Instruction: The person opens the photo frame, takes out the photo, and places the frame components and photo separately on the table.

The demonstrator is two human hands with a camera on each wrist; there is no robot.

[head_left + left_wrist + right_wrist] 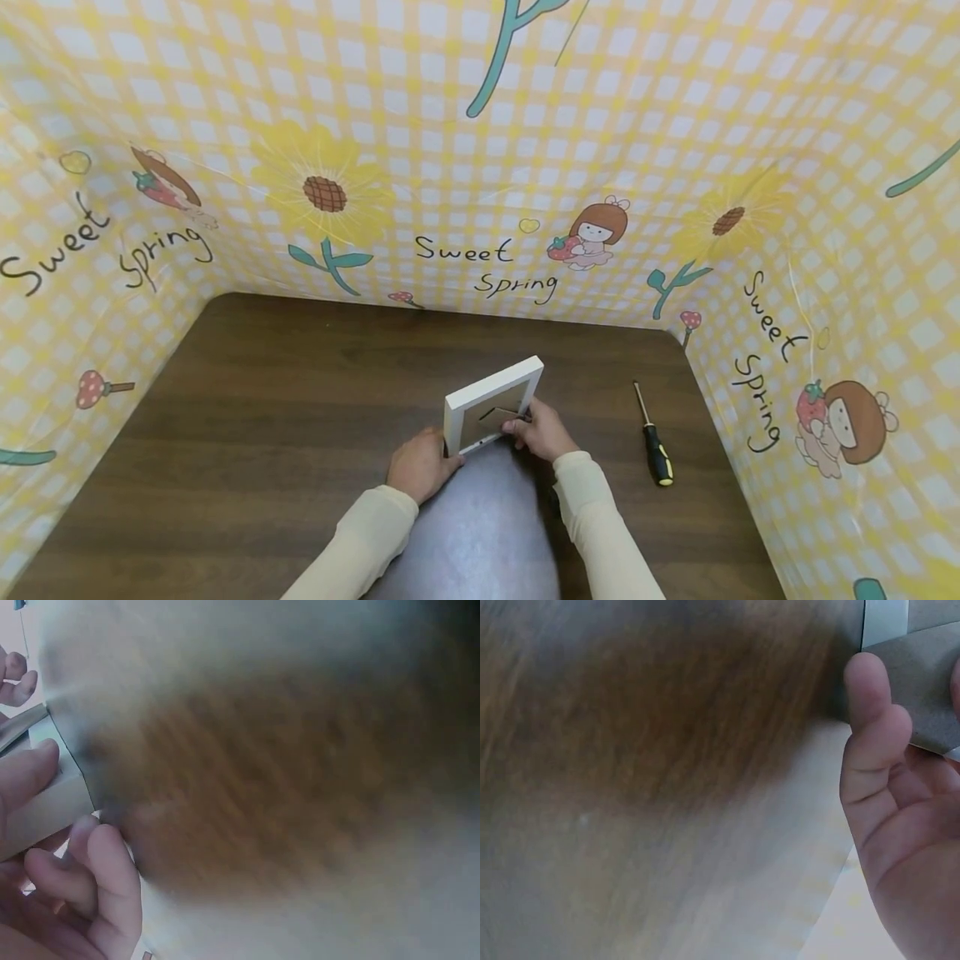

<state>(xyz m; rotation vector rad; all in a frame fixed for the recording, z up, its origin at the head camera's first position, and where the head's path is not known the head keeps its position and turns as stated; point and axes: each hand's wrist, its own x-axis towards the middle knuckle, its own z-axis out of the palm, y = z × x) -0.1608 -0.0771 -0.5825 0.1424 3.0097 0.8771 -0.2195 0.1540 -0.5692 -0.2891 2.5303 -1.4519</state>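
White frame (492,385) in hands (420,463) (547,432) — "Sweet Spring" backdrop (420,83)

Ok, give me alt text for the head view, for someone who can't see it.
A person's left hand and right hand hold a white frame at a dark wooden table. To the right lies a screwdriver with a black and yellow handle. A yellow-checked covering printed with flowers and the words Sweet Spring rises behind and on both sides.

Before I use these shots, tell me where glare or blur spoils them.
Head view: pale glare on the table below the white frame, whose edges look crisp; left wrist view: table blurred, left fingers clearer; right wrist view: table blurred too, right fingers clearer.
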